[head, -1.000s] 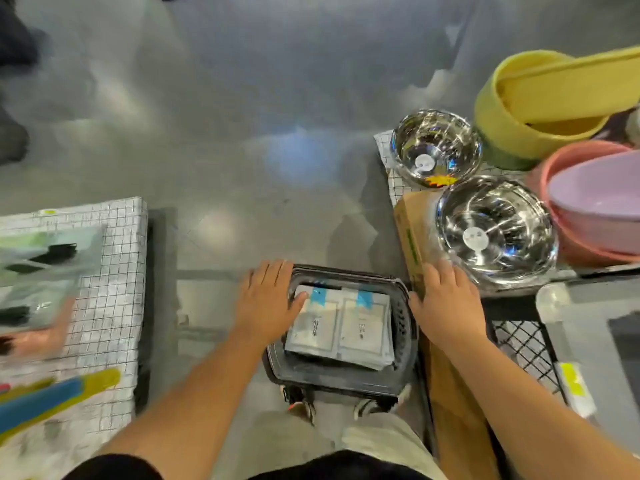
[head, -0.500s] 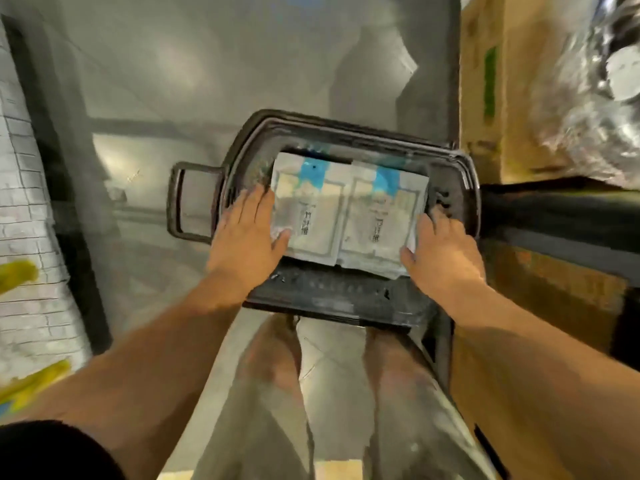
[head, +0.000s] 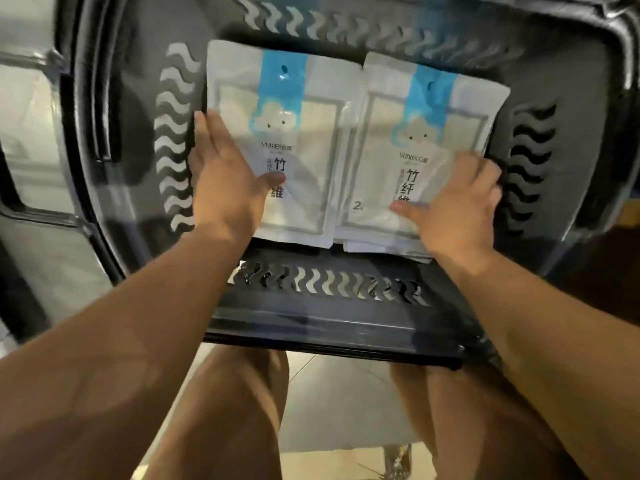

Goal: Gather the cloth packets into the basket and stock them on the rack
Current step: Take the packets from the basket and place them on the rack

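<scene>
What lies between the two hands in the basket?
Head view: the left packet and right packet, side by side, fill the gap between left hand and right hand.

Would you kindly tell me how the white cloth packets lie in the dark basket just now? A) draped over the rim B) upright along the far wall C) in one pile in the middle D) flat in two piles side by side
D: the left pile and right pile lie flat, side by side, in the basket, with the left hand on one and the right hand on the other.
</scene>
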